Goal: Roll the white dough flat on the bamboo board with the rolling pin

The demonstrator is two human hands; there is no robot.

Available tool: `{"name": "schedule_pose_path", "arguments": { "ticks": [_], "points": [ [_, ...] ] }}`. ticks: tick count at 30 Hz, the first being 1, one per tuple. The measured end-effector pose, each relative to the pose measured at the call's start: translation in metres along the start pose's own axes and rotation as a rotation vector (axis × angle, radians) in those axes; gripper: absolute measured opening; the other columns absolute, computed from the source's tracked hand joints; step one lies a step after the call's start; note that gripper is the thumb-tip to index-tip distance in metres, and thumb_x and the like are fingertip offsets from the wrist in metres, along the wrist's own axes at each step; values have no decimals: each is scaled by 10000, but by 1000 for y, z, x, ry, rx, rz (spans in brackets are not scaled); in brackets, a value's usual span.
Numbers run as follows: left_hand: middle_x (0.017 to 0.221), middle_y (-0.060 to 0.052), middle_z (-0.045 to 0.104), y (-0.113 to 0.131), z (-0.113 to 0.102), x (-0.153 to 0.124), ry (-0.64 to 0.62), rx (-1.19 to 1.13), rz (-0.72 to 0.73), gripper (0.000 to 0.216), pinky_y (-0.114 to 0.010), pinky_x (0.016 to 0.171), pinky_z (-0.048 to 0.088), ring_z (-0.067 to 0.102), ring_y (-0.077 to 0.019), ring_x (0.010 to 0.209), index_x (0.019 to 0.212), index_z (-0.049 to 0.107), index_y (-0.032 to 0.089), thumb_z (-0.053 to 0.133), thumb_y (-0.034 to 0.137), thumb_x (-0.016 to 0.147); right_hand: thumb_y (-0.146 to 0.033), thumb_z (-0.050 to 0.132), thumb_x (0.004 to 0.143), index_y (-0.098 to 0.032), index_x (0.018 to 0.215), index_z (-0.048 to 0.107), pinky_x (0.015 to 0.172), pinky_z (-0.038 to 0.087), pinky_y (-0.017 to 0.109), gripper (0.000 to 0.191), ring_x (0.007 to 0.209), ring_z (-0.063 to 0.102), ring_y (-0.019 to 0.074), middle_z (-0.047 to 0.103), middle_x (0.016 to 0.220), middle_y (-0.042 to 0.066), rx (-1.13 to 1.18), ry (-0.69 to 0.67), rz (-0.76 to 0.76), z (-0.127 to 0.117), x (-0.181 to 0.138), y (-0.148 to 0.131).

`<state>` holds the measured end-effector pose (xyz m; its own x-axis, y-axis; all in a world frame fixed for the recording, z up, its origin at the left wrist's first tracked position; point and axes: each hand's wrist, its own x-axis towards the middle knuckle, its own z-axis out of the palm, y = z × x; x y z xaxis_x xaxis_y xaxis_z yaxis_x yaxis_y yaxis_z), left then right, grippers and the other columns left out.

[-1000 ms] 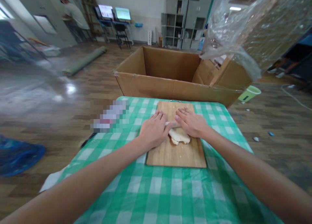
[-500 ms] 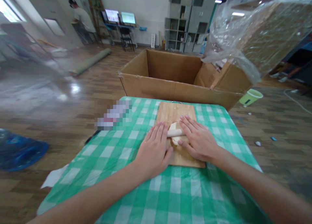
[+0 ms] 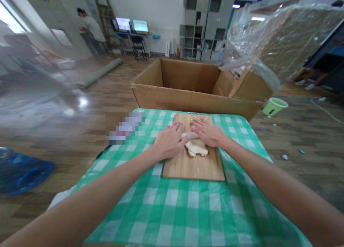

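Looking across green-checked tablecloth to a wooden board, with pale dough lying mid-board. Pressing a thin rolling pin at the dough's far edge under left hand and right hand, both spread flat (bearing down, clasping nothing). Likely risking the pin skidding from under the palms, or the board sliding on the cloth toward the cardboard box beyond.

rolling pin ends under L hand, R hand, pixelated obj illegible
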<state>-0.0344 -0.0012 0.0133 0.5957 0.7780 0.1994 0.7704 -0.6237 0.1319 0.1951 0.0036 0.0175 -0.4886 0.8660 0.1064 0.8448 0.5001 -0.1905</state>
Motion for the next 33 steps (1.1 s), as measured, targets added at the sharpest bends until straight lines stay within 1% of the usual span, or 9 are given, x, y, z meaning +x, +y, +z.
{"name": "schedule_pose_path", "arguments": {
  "ticks": [5,10,12,15,18,21,26,29,33],
  "points": [
    [1440,-225,643,-1,-4,24,34,-26,-43,628,-481,1164,394,563,-343,1392,1357,626,80,262,526,1105,-463,151,1121,-203,1506,591,1282,302,528,640,1573,365,304,494,1648,87,1,22,88,-3,-5,-9],
    [1435,-253,644,10,2,4,178,-14,89,660,-533,1198,378,567,-361,1394,1365,632,56,320,560,1075,-611,198,1104,-85,1586,463,1293,306,479,761,1593,326,286,433,1668,187,-19,80,146,-1,-53,-35],
    [1435,-230,655,9,5,-5,225,25,154,649,-528,1186,407,592,-365,1371,1376,641,85,360,578,1060,-648,246,1092,-68,1624,399,1301,291,472,801,1610,284,285,352,1707,192,-14,60,116,-1,-70,-42],
    [1434,-212,664,6,7,-8,239,26,174,621,-517,1171,428,616,-359,1346,1375,650,101,375,560,1062,-619,226,1105,-78,1637,381,1289,315,457,775,1603,301,275,358,1707,175,4,39,149,-2,-80,-44],
    [1358,-204,710,5,7,3,167,16,152,615,-503,1110,474,658,-349,1280,1306,682,109,319,554,1086,-610,192,1110,-116,1633,408,1272,340,487,751,1596,314,298,414,1684,151,0,42,186,-3,-72,-34],
    [1334,-194,717,1,12,25,130,22,133,592,-469,1064,493,663,-332,1263,1286,678,133,315,559,1094,-588,110,1115,-168,1555,536,1256,366,508,743,1574,365,294,520,1622,111,18,46,187,0,-51,-14],
    [1195,-181,754,-5,18,56,13,74,112,578,-437,898,536,710,-302,1097,1232,682,152,241,508,1122,-589,67,1109,-161,1487,615,1301,301,511,792,1567,384,257,559,1589,115,38,73,166,8,-23,19],
    [1200,-194,748,-2,16,52,38,93,117,596,-451,916,538,698,-319,1144,1206,693,136,210,476,1128,-581,62,1109,-148,1488,615,1308,291,506,799,1576,365,260,537,1607,122,12,93,169,10,-25,21],
    [1406,-240,666,9,13,23,167,77,112,638,-493,1129,456,612,-349,1342,1335,652,65,262,519,1116,-555,92,1116,-107,1546,547,1297,304,545,770,1576,357,298,498,1626,156,-41,138,181,10,-45,0]
  ]
}}
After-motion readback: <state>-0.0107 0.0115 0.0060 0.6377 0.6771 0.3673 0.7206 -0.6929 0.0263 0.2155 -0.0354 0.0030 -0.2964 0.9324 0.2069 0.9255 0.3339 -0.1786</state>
